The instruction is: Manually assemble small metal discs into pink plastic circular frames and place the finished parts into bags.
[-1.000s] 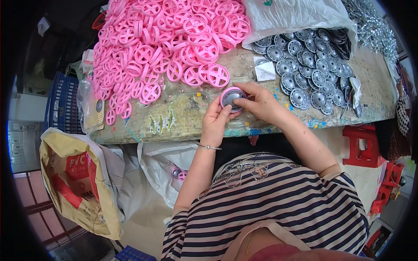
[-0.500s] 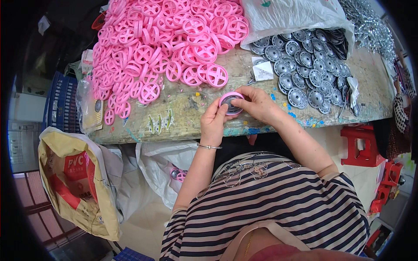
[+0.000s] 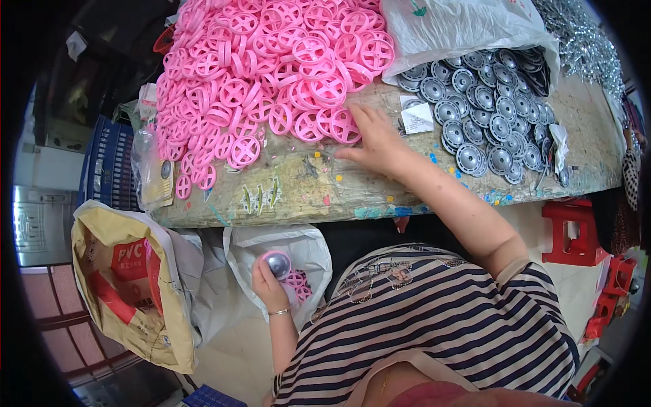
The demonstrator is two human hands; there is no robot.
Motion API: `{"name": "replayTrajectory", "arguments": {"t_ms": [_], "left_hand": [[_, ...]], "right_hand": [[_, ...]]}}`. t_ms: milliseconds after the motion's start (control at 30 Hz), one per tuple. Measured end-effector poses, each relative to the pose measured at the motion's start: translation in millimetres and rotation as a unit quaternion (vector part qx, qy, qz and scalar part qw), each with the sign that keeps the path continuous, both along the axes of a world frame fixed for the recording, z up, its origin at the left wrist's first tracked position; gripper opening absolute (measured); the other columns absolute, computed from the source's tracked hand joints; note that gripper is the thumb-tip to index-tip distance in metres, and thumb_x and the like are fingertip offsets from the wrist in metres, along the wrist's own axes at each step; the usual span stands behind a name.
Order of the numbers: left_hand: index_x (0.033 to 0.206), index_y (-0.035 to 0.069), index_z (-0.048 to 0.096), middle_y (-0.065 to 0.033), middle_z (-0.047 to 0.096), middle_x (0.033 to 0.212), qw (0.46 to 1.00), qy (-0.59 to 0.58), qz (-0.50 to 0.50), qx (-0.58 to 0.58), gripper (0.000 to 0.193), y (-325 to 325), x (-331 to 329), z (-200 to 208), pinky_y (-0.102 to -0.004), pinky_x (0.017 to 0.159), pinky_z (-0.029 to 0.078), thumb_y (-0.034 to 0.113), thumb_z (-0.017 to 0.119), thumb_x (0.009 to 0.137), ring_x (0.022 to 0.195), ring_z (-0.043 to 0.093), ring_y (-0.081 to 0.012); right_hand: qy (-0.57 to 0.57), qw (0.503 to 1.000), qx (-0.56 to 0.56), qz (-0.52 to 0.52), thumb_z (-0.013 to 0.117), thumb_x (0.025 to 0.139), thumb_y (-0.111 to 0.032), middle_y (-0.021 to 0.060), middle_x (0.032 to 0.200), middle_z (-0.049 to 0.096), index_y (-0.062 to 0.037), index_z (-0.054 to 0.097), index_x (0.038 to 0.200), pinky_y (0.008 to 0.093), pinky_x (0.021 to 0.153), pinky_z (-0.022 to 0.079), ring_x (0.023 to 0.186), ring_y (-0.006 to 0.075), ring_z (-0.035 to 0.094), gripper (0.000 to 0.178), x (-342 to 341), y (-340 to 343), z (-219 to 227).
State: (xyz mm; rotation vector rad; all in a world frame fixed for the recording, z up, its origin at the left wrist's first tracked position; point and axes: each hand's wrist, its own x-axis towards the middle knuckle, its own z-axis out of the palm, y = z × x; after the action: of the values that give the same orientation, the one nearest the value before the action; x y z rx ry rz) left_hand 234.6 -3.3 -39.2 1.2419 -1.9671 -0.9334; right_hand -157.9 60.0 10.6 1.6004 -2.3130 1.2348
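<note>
Left hand (image 3: 269, 286) is down below the table (image 3: 298, 193) edge, fingers clamped round an assembled wheel (image 3: 278, 263), a round pink plastic rim w/ a shiny domed grey cap facing up, held right over the mouth of a thin white plastic bag (image 3: 298, 241). A few more pink pieces show inside that bag, mostly hidden by the hand and folds. Right hand (image 3: 376, 139) lies up on the table, fingers spread flat and apart, fingertips touching the near edge of the pink wheel pile (image 3: 271, 74): smooth moulded rings w/ cross spokes, heaped loose, top of the heap cut off by the frame. Just right of that hand, grey hubcaps (image 3: 485, 115), round, ribbed, metallic-looking, spill from another crinkly white bag (image 3: 461, 30); can't tell if they're metal or plated plastic. Small paper slip (image 3: 417, 117) between pile and caps. Table top is worn, scuffed, w/ paint flecks. Far right, a glittery silver heap (image 3: 583, 47), too small to make out. Beside the white bag on the floor, a tan woven sack (image 3: 125, 292) w/ red print, sagging open. Red plastic stool (image 3: 573, 230) at right, partly hidden by the table.
</note>
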Motion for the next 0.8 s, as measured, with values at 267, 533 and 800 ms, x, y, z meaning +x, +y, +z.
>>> {"name": "replayTrajectory", "arguments": {"t_ms": [267, 533, 800], "left_hand": [[0.13, -0.001, 0.046, -0.0177, 0.049, 0.124, 0.991, 0.101, -0.021, 0.082, 0.039, 11, -78, 24, -0.0304, 0.083, 0.048, 0.011, 0.053, 0.093, 0.098, 0.058, -0.0226], [0.134, -0.002, 0.039, -0.014, 0.058, 0.115, 0.852, 0.289, -0.262, 0.349, 0.039, 21, -236, 47, -0.0289, 0.077, 0.055, 0.016, 0.044, 0.099, 0.098, 0.063, -0.0208], [0.131, -0.001, 0.042, -0.0138, 0.057, 0.115, 0.809, 0.319, -0.233, 0.435, 0.035, 19, -246, 41, -0.0357, 0.08, 0.057, 0.017, 0.041, 0.101, 0.099, 0.063, -0.0223]], "right_hand": [[-0.089, 0.994, 0.053, 0.046, 0.077, 0.072, -0.035, 0.022, 0.111, 0.056, 0.0035, 0.051, 0.122, 0.042, 0.09, 0.044, 0.104, 0.0366, 0.054, 0.068, -10, 13, 29], [-0.021, 0.993, 0.029, 0.113, 0.075, 0.074, -0.027, 0.0207, 0.113, 0.056, 0.0018, 0.054, 0.121, 0.0413, 0.089, 0.045, 0.103, 0.0346, 0.055, 0.059, 15, 63, 39], [0.055, 0.974, 0.101, -0.195, 0.072, 0.078, -0.027, 0.0236, 0.113, 0.057, -0.0003, 0.054, 0.119, 0.0414, 0.087, 0.046, 0.104, 0.0369, 0.056, 0.052, -144, 73, -2]]}}
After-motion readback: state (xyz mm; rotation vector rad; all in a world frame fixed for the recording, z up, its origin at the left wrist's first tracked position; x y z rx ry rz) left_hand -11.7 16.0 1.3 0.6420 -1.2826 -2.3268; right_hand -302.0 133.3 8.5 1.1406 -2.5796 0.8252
